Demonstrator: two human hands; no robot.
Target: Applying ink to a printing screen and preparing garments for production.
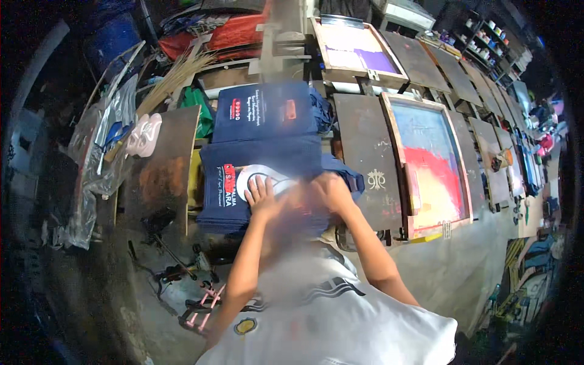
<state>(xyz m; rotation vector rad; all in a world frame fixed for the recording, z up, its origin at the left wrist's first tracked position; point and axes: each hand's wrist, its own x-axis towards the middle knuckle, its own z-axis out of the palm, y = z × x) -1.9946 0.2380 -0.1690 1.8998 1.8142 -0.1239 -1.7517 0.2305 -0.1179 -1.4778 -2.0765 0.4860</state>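
A stack of navy fabric bags (210, 191) with a white, red and black print lies before me on the bench, handle loops to the right. My left hand (261, 196) rests flat on the white printed patch of the top bag, fingers spread. Over the right part of the same bag, close to the handle (356, 179), my right hand (331, 193) is closed with its fingers curled down. A blurred smear covers its fingertips, so I cannot see what is between them. Beyond this stack lies another pile of navy bags (234, 131) with white and red printing.
Dark boards (368, 158) flank the bags. To the right lies a framed printing screen (468, 201) with red and yellow ink; another screen (398, 67) with purple ink sits farther back. Pink shoes (144, 135) rest on the left board. A pink-barred metal frame (204, 310) stands below left.
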